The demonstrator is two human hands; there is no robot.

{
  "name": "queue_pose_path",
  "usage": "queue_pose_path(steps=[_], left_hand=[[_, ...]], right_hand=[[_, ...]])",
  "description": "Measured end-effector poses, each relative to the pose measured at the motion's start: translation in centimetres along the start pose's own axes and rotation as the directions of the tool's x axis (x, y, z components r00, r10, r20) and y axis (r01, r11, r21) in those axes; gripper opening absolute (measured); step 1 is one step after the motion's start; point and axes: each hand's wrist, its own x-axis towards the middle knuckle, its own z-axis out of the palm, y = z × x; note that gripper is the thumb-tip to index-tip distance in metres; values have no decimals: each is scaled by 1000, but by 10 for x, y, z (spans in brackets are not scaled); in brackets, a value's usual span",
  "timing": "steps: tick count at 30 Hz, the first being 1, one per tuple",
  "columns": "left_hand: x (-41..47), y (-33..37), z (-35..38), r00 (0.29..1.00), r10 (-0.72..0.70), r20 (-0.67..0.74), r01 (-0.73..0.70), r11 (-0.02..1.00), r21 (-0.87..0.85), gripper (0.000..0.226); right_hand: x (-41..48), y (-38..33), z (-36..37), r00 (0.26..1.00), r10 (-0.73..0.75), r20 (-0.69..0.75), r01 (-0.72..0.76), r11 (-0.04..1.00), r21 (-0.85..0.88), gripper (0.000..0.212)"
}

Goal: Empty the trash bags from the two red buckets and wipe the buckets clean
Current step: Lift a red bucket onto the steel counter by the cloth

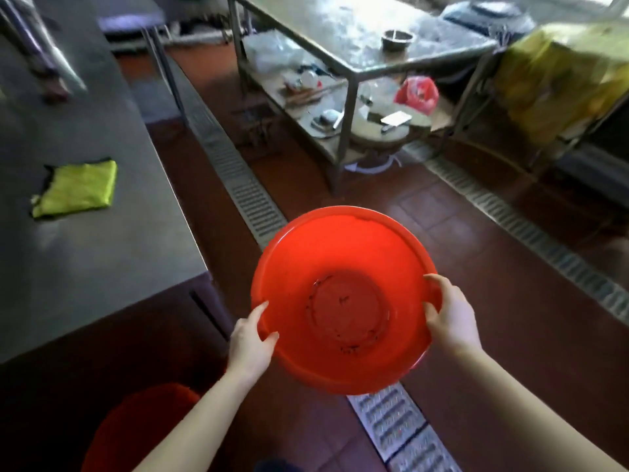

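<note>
At nine o'clock, a steel counter [102, 253] bearing a folded yellow-green cloth [80, 189]. At twelve to one, a steel table [340, 39] with a metal bowl [396, 39] on top; on its lower shelf [306, 131], a red plastic bag [417, 92] and a cleaver [394, 120]. Below, tiled floor [476, 267] crossed by drain grates [252, 206]; at seven, a red bucket [136, 427] standing on it.

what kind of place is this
Most likely a commercial kitchen: a stainless steel work table, a long grated floor drain in the red tile floor, and a cleaver on a round chopping block.
</note>
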Motion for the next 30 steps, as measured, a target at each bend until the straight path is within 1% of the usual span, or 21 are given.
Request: queue_pose_path(steps=[2,8,12,15,19,21,22,24,26,28,30], left_hand=[[42,31,-22,997,39,-71,-43,997,-63,64],[177,101,-104,964,124,-236,-159,978,-137,65],[253,128,-168,929,115,-351,-172,976,-136,65],[295,141,-214,891,108,-441,-196,968,-158,64],[333,143,-268,818,88,-569,-206,968,-146,61],[351,138,-291,772,53,-634,-186,972,-145,60],[358,136,-303,738,33,-674,-169,976,-137,59],[367,129,-326,652,-8,-758,-129,984,-122,58],[368,124,-348,569,-79,-818,-82,985,-153,56],[362,120,-367,496,-175,-851,-46,973,-227,53],[353,114,-381,414,-231,-881,-18,965,-261,49]], right_hand=[[58,-37,-11,996,-78,-33,79,997,8,52],[209,-157,-6,971,-226,-83,233,969,84,54],[290,-245,7,931,-352,-99,363,923,130,53],[345,-307,18,892,-440,-103,452,874,181,51],[406,-388,47,838,-541,-67,539,803,254,49],[434,-432,69,796,-604,-35,588,759,280,48],[447,-455,80,763,-646,-21,622,726,292,48],[466,-502,103,690,-723,-5,686,653,321,47],[476,-548,124,624,-781,21,719,584,375,47],[481,-593,144,543,-838,50,734,503,456,47],[478,-636,163,445,-894,58,759,411,505,46]])
